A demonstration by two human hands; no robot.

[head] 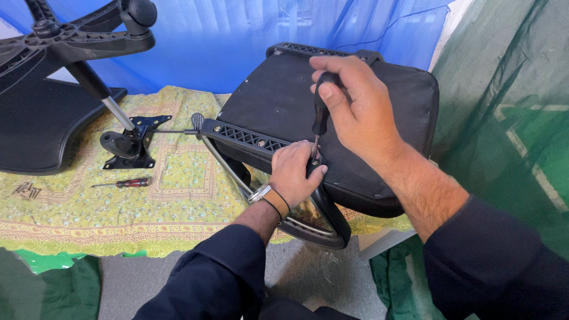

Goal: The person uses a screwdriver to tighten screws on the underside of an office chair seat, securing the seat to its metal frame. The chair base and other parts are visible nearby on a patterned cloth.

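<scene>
Our right hand (355, 106) has its fingers curled shut around the black handle of a screwdriver (320, 112), which stands nearly upright with its thin metal shaft pointing down. The tip meets the underside of the chair seat (278, 101), right at the spot where our left hand (291, 172) rests. The fingers of that left hand are closed over the top of the black armrest bracket (323, 216), pressing it against the near edge of the seat; the thumb lies just beside the screwdriver tip. A watch with a tan strap (271, 198) sits on the left wrist, and both arms wear dark sleeves.

The seat lies upside down, its black fabric underside facing us, tilted on the table. Along the seat's left edge runs a black ribbed plastic rail (243, 137), and a second one shows at its far edge. The armrest bracket curves down from the seat's near edge and hangs past the table.

Left of the seat, a yellow-green patterned cloth (178, 189) covers the table. On it, well apart from the seat, lie a small red-handled screwdriver (127, 183) and, further left, a little heap of screws (25, 189). Beyond those, the chair's black star base with its gas cylinder (101, 89) leans over a black mounting plate (133, 142). Behind the seat hangs a blue sheet (237, 35); to its right, green netting (510, 118).
</scene>
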